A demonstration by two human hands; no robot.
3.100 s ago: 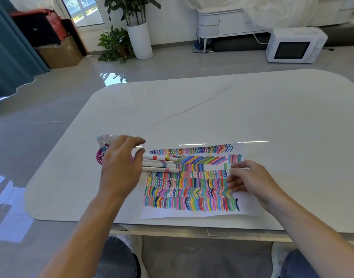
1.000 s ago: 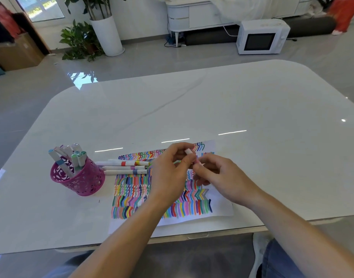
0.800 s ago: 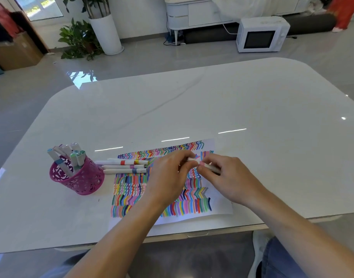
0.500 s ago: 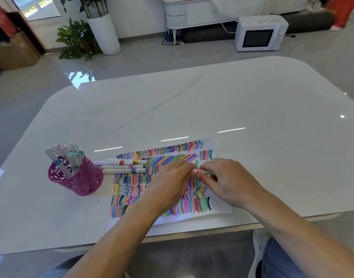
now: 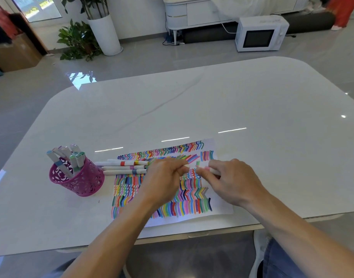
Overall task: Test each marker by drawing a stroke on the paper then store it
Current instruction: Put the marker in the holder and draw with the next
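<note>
Over the upper right part of the paper [image 5: 222,207], which is filled with coloured strokes, both hands hold one white marker with a pink band [image 5: 211,170]. My right hand [image 5: 234,183] grips its barrel. My left hand [image 5: 164,181] pinches the white cap end [image 5: 186,167]. Whether the cap is off I cannot tell. Three more markers [image 5: 122,167] lie side by side at the paper's upper left. A pink perforated holder [image 5: 80,181] to their left has several markers [image 5: 70,157] standing in it.
The white table [image 5: 252,117] stretches far beyond the paper, and its front edge is close under my forearms. A microwave [image 5: 260,34], a potted plant [image 5: 104,31] and a cardboard box stand on the floor behind.
My left hand left the row of lying markers with one of them and met my right hand. Both hands then sank from above the paper to just over it, the marker turning level.
</note>
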